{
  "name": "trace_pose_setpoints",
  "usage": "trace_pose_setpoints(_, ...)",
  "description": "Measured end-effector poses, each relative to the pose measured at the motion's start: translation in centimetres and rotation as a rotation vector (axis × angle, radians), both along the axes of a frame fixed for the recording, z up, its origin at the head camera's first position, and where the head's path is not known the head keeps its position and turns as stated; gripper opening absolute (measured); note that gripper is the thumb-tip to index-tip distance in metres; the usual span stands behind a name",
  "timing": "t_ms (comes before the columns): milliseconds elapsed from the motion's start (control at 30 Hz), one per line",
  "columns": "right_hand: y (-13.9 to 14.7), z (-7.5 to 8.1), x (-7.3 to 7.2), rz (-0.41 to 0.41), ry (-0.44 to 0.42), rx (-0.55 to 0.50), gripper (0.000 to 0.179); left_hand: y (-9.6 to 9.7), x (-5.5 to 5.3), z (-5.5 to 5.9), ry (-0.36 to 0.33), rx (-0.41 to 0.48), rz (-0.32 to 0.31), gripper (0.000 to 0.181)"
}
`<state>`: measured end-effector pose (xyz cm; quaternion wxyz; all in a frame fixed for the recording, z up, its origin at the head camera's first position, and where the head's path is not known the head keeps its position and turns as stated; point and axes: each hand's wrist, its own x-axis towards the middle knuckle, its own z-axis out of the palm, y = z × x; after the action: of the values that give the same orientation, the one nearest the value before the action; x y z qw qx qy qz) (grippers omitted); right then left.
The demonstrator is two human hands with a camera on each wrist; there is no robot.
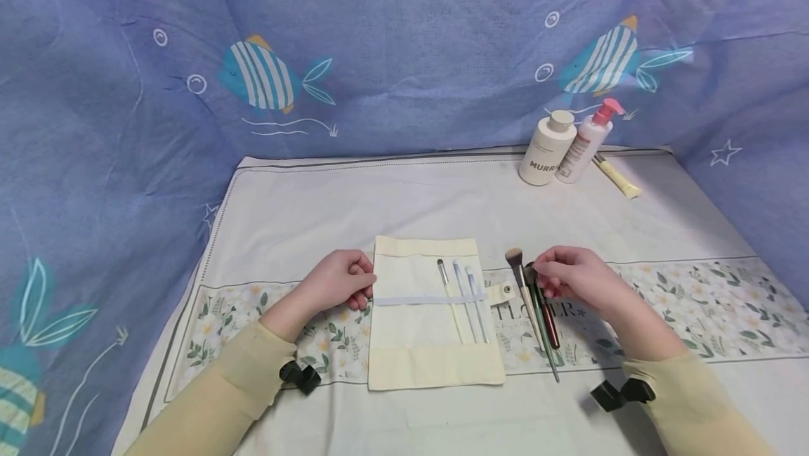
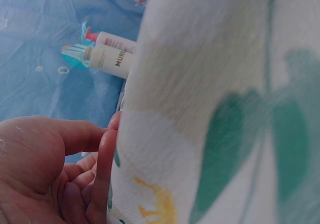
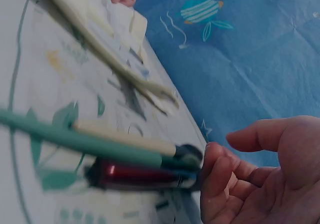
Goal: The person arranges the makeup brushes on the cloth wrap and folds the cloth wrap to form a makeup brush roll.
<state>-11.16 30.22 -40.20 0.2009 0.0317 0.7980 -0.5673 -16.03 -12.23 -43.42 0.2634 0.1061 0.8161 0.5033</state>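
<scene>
Our left hand pinches the cream case by its left edge; our right hand, thumb parted, adjoins dark-headed brushes.

the table carries a cloth roll, brushes, bottles, a yellow item.

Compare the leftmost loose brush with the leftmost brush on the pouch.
The loose brush lies beside the pouch; the pouch brush lies on it, across the band. The loose brush has a broad head; the pouch brush's is small and narrow. Both have dark bristles and pale handles, heads pointing away from the person.
</scene>
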Motion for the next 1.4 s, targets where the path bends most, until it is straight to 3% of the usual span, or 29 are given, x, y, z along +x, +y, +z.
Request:
trace_pose_setpoints(233, 0.4, -0.6, 0.6, 0.009, 0.019, 0.214, 0.024, 0.0, 0.0, -0.2, -0.011, 0.000, 0.002, 0.010)
trace_pose_setpoints(633, -1.0, -0.5, 1.5, 0.087, 0.076, 0.411, 0.014, -0.1, 0.1, 0.0, -0.016, -0.003, 0.008, 0.010)
trace_pose_setpoints(933, -1.2, -0.6, 1.7, 0.083, 0.142, 0.529, 0.017, 0.0, 0.1, -0.1, -0.013, 0.002, 0.010, 0.011)
trace_pose_setpoints(1167, -0.6, -0.7, 1.8, 0.063, 0.124, 0.547, 0.017, 0.0, 0.1, 0.0, -0.010, -0.003, 0.006, 0.010)
trace_pose_setpoints(1400, -0.4, -0.7, 1.7, 0.073, 0.123, 0.643, 0.024, 0.1, 0.0, -0.1, -0.013, -0.003, 0.005, 0.011)
